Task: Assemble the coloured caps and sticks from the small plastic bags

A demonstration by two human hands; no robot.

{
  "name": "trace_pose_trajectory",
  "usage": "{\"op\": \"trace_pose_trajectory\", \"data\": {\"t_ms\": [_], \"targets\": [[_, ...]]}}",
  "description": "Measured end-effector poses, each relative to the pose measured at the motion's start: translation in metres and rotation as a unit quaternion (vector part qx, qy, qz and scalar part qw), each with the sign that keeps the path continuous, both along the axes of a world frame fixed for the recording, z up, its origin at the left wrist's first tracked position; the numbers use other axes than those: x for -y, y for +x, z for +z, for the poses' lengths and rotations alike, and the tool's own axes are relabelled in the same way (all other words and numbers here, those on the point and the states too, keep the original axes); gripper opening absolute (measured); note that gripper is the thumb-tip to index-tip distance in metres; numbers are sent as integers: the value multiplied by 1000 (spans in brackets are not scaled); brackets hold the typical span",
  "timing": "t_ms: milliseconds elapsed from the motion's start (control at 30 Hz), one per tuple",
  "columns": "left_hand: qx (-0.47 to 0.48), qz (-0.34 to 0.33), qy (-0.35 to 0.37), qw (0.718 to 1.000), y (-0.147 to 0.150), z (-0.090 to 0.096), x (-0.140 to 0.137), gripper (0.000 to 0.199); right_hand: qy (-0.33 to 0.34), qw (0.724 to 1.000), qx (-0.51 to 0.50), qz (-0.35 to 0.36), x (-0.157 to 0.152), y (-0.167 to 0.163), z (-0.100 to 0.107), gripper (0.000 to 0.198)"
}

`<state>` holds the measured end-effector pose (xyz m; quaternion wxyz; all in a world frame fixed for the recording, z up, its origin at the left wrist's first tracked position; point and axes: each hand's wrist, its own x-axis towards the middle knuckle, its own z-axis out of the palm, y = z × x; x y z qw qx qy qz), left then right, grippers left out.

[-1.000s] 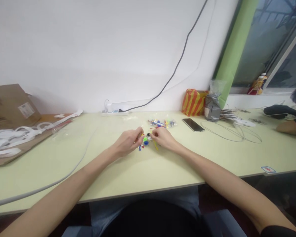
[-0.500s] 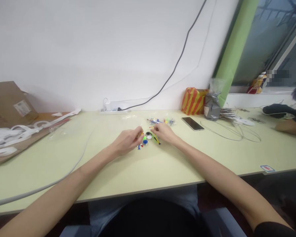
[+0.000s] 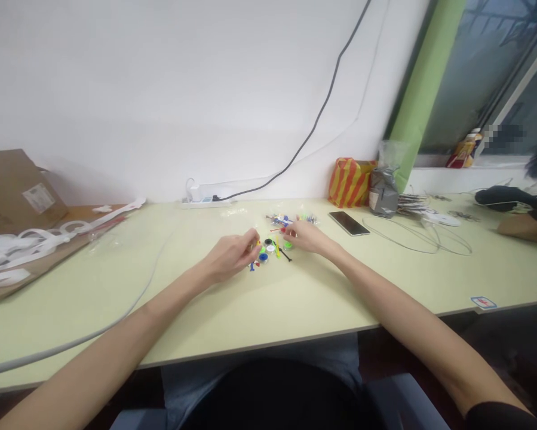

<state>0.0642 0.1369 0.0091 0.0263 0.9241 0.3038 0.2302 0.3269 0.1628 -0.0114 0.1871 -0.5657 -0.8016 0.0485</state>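
My left hand [image 3: 232,254] is closed in a pinch, with a small yellow plastic piece [image 3: 258,242] showing at the fingertips. Under and beside it lie a blue round piece [image 3: 263,258] and a blue stick-like piece [image 3: 252,267]. Between the hands are a black round piece [image 3: 268,242], a white round piece [image 3: 270,248], a yellow stick [image 3: 277,247] and a black stick [image 3: 285,255]. My right hand [image 3: 306,236] has its fingers bent together, just above a green round piece [image 3: 288,245]; what they hold, if anything, is hidden. A red stick [image 3: 277,230] lies by its fingertips.
Behind the hands lie clear bags of small coloured parts [image 3: 286,220]. A phone [image 3: 349,223], a striped bag [image 3: 351,182] and a grey bag [image 3: 383,191] stand or lie to the right. A cardboard box [image 3: 20,185] is at left. Another person's arm [image 3: 525,228] rests far right.
My right hand has shifted slightly right, uncovering the green round piece. The yellow and black sticks show more fully between the hands. My left hand stays in place.
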Motion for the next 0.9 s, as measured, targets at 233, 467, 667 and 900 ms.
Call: {"op": "trace_pose_trajectory", "data": {"t_ms": [233, 467, 667, 900], "targets": [[-3, -2, 7, 1000, 0, -4, -4, 18, 37, 997, 6, 63, 7, -1, 3, 17], [-13, -6, -4, 1000, 0, -2, -2, 18, 31, 994, 26, 104, 5, -4, 0, 9], [-17, -6, -16, 1000, 0, -4, -3, 19, 38, 991, 14, 125, 7, -6, -3, 7], [-22, -11, -13, 1000, -1, -5, -4, 18, 47, 995, 14, 92, 8, -19, -9, 6]]}}
